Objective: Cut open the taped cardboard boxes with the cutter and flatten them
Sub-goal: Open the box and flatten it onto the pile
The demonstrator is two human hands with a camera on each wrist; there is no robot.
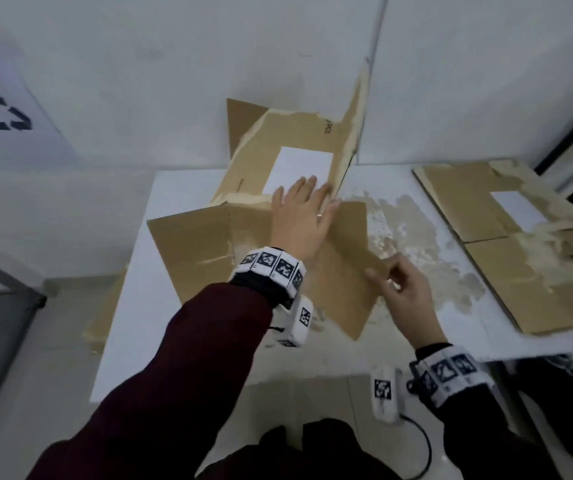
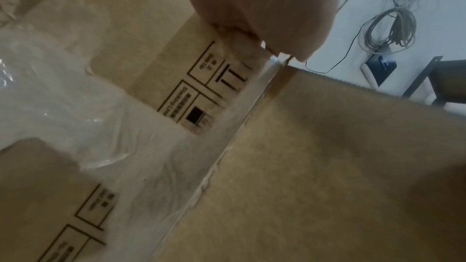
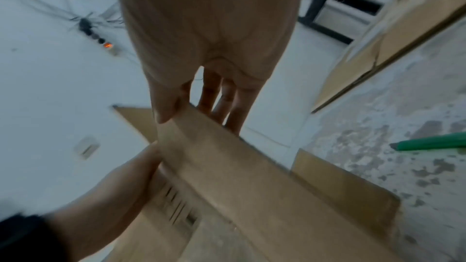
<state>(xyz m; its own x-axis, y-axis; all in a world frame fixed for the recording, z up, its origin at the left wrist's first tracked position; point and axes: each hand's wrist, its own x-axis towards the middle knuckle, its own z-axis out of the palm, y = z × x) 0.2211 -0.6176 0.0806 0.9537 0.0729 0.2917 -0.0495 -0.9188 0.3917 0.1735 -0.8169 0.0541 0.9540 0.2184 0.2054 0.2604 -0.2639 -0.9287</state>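
Flattening the opened cardboard box [image 1: 250, 233] on the worktop [image 1: 427, 306].
Left hand [image 1: 300, 220], grip open, pins the panel; right hand [image 1: 401, 289] pinches a flap [image 3: 227, 166], likely to fold it flat.

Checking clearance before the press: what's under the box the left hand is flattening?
Under the opened box shows the white table, stained beside it. The left hand presses flat on top; the right hand pinches a flap. Anything beneath the panels is covered.
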